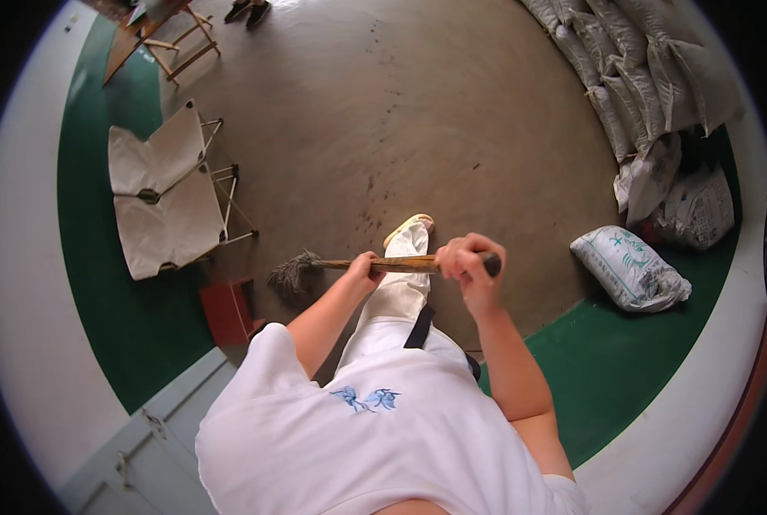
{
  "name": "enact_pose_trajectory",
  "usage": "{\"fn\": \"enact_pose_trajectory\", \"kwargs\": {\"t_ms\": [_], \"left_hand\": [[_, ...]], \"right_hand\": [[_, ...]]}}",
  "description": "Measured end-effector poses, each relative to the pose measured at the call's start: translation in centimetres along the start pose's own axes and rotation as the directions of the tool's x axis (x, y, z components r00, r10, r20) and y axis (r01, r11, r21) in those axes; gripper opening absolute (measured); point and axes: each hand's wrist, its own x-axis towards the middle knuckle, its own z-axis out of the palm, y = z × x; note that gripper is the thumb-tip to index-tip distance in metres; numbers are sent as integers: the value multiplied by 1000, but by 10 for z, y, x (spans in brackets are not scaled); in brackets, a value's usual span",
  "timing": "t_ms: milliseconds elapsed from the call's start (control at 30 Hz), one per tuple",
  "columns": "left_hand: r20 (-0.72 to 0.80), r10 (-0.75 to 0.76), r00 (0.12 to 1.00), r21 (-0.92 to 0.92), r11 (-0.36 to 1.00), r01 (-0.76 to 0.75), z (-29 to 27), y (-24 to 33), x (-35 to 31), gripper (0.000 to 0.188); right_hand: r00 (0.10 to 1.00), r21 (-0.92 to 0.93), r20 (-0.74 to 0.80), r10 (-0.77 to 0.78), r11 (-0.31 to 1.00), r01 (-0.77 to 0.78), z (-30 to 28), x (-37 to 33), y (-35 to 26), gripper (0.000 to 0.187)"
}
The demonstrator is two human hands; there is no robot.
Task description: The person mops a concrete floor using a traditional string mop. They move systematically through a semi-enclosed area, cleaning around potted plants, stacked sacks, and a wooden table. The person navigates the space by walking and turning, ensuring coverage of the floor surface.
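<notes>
Across the front of my legs I hold a mop (400, 264) with a wooden handle and a grey string head (294, 273) pointing left, near the floor. My left hand (364, 271) is closed round the handle not far from the string head. Farther right, my right hand (472, 263) grips the handle close to its dark, rounded end. The lower side of the handle's grip is partly hidden by my fingers. One foot in a light shoe (411, 227) shows beyond the handle.
A folding seat with pale fabric (173, 202) stands at the left, near a small red stool (229, 311) and a grey door (164, 438). A wooden folding table (139, 43) is at the far left. Stacked sacks (628, 73) and a full white sack (628, 268) are at right.
</notes>
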Motion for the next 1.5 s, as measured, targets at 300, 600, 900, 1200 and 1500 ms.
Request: {"fn": "enact_pose_trajectory", "kwargs": {"t_ms": [300,600,900,1200,1500], "left_hand": [[0,-94,996,171,981,92,198,8,22,4],[238,-64,969,533,843,-75,397,-5,49,11],[228,-201,953,870,481,-106,416,-101,95,18],[109,-392,913,990,-41,-136,305,-268,77,22],[-80,-461,884,797,-562,-221,113,-410,53,36]], "right_hand": [[998,118,-62,-29,992,36,-96,129,-96,19],[849,-217,-360,-386,920,326,-180,134,-137,13],[419,-281,-776,-470,854,438,-202,18,-80,12],[-6,-514,-842,-539,800,310,-136,-158,-37,9],[-563,-595,-666,-489,804,5,-28,-269,49,9]]}}
